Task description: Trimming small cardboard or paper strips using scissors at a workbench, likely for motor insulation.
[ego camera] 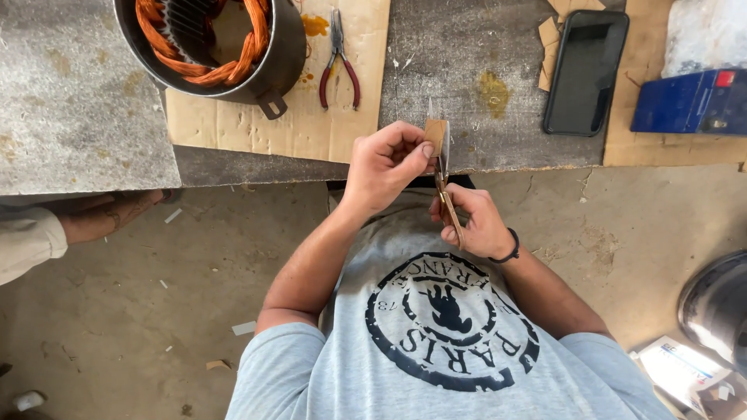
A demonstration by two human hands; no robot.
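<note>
a: brown card first. we pinch a small cardboard strip (435, 134) in our left hand (387, 165), thumb and forefinger pressed on its near edge, just in front of the counter (467, 62) rim.

b: and our right hand (476, 222)?

a: its grip is wrapped round the handles of the scissors (445, 183), blades pointing up along the strip. whether the blades are apart or shut we cannot tell; the card hides them.

b: why hold it off the counter?

a: we judge it keeps the strip upright and taut, so the blades can run along it freely.

b: what lies beyond the strip?

a: red-handled pliers (339, 58) on a cardboard sheet (311, 124), up and left of the strip. further left, a metal motor housing (264, 70) with copper windings (233, 66). right of the strip, a black phone (585, 71) face up, then a blue box (689, 101).

b: anyone else?

a: another person's hand (109, 214), far left of the strip, below the counter edge.
</note>
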